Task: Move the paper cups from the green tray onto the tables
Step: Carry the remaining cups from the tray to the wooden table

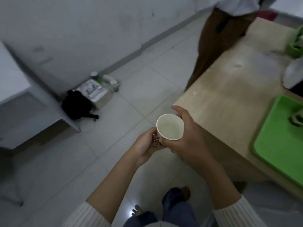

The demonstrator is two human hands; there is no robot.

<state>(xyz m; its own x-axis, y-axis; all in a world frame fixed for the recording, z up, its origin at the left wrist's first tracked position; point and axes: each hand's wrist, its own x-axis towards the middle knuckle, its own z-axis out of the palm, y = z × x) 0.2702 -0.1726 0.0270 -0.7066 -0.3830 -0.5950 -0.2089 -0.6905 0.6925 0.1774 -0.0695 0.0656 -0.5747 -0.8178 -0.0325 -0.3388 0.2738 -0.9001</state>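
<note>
A white paper cup (169, 126) is upright in the air over the tiled floor, left of the wooden table (229, 89). My right hand (185, 136) wraps its side, thumb and fingers curled round it. My left hand (147, 145) cups it from below left, fingers curled against its lower wall. The green tray (278, 145) lies on the table's near right part. Another cup (297, 119) stands on the tray at the frame's right edge, partly cut off and blurred.
A person in brown trousers (219, 41) stands at the table's far left corner. A black bag (77, 104), a box and bottles sit on the floor by the wall. A grey table (32, 99) stands at the left. A green bag (295, 45) lies on the wooden table's far right.
</note>
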